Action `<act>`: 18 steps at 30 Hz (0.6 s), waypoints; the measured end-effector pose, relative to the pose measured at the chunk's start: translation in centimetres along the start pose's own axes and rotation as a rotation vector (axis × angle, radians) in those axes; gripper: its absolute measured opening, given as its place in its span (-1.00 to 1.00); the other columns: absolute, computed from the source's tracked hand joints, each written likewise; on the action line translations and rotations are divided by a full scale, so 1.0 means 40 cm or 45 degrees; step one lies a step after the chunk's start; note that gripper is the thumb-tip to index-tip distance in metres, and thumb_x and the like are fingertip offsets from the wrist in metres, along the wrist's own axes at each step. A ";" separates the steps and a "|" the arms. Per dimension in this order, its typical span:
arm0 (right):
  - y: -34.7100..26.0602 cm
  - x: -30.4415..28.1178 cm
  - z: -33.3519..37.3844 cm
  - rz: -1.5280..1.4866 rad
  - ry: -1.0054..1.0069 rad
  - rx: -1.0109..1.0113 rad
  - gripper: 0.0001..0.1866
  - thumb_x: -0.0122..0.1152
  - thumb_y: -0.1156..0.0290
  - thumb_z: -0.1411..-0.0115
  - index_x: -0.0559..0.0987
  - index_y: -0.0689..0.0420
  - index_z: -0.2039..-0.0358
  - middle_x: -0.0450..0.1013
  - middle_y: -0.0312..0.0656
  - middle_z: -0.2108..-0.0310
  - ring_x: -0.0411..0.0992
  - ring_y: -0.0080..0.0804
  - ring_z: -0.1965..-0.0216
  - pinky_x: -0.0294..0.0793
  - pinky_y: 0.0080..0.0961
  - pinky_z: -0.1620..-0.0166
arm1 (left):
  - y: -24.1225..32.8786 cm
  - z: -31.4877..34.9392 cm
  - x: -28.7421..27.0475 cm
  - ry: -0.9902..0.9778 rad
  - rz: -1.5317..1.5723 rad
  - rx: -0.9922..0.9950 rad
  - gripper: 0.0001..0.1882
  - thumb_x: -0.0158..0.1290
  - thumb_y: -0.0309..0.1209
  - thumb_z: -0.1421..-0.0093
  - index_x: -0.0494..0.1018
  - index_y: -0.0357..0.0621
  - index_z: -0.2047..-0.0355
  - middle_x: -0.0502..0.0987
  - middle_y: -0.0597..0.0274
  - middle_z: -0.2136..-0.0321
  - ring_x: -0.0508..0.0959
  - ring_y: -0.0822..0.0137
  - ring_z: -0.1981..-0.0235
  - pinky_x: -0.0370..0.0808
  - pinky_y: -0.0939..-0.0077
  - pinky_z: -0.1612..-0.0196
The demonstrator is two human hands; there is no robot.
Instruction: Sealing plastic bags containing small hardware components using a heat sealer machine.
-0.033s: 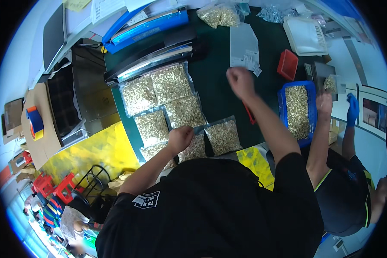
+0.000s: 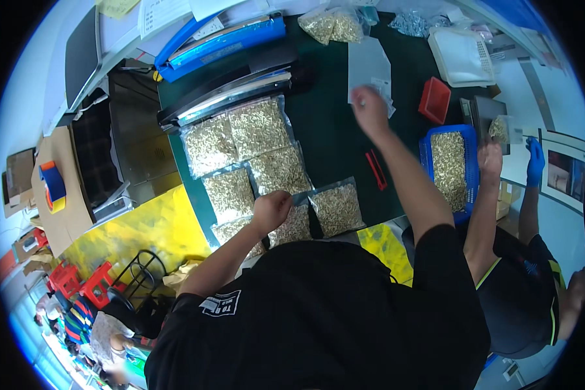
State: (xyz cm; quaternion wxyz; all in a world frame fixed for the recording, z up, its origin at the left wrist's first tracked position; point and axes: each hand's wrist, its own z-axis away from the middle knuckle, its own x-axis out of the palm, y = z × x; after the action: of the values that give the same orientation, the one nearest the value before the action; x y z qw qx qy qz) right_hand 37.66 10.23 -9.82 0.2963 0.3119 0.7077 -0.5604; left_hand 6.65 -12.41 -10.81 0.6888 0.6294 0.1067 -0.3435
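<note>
Several clear plastic bags (image 2: 263, 127) packed with small gold-coloured metal pieces lie in rows on the dark green table (image 2: 328, 84). My left hand (image 2: 272, 211) is closed at the top edge of a nearer bag (image 2: 292, 227); its fingertips are hidden, so I cannot tell if they pinch the plastic. Farther off, my right hand (image 2: 370, 109) is curled over the near end of a pale grey sheet (image 2: 368, 65) with small white labels (image 2: 385, 91). What its fingers hold, if anything, does not show. A slim red tool (image 2: 376, 170) lies beside my right forearm.
A blue basket (image 2: 426, 159) of the same pieces, a red bin (image 2: 435, 101) and a white tray (image 2: 461, 57) stand right. Folders (image 2: 240, 42) and filled bags (image 2: 331, 26) line the back. A co-worker's hand (image 2: 490, 158) is beside the basket, a blue-gloved hand (image 2: 534, 159) beyond.
My right hand has moved slightly away from me and to the right, farther over the grey sheet. More of the red tool shows. My left hand has stayed in place.
</note>
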 end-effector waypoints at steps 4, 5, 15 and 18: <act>0.166 -0.009 -0.344 0.203 0.385 0.103 -0.63 0.36 0.06 -0.18 0.63 0.07 0.17 0.57 -0.03 0.18 0.57 -0.02 0.12 0.55 -0.15 0.08 | 0.019 -0.022 -0.037 0.064 0.093 -0.069 -0.86 0.16 -0.40 -0.29 0.61 -0.23 0.29 0.63 -0.01 0.45 0.66 0.11 0.49 0.58 0.34 0.40; 0.190 -0.006 -0.402 0.200 0.378 0.093 -0.63 0.36 0.06 -0.18 0.63 0.07 0.17 0.57 -0.03 0.18 0.57 -0.02 0.12 0.55 -0.15 0.08 | 0.016 -0.021 -0.045 0.087 0.112 -0.086 -0.86 0.16 -0.41 -0.29 0.61 -0.24 0.28 0.64 -0.01 0.44 0.66 0.13 0.49 0.58 0.34 0.40; 0.328 0.013 -0.651 0.452 -0.086 0.224 -0.41 0.22 -0.22 -0.19 0.64 0.13 0.23 0.61 -0.01 0.26 0.58 0.04 0.14 0.52 -0.18 0.08 | 0.003 -0.006 -0.104 0.247 0.155 -0.157 -0.89 0.17 -0.47 -0.27 0.60 -0.27 0.29 0.62 0.04 0.45 0.62 0.20 0.51 0.53 0.40 0.43; 0.287 0.016 -0.619 0.372 -0.141 0.109 -0.57 0.18 -0.03 -0.25 0.65 0.13 0.27 0.58 0.06 0.24 0.56 0.08 0.18 0.52 -0.11 0.17 | -0.010 0.024 -0.123 0.293 0.135 -0.260 -0.89 0.17 -0.47 -0.27 0.60 -0.27 0.29 0.62 0.04 0.46 0.62 0.21 0.52 0.53 0.40 0.43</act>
State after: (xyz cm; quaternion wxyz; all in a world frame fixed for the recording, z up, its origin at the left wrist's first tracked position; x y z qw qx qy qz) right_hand 44.42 36.53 -12.44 0.3997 0.3923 0.6129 -0.5574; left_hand 2.48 -11.64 -8.09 0.7495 0.5962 0.1860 -0.2196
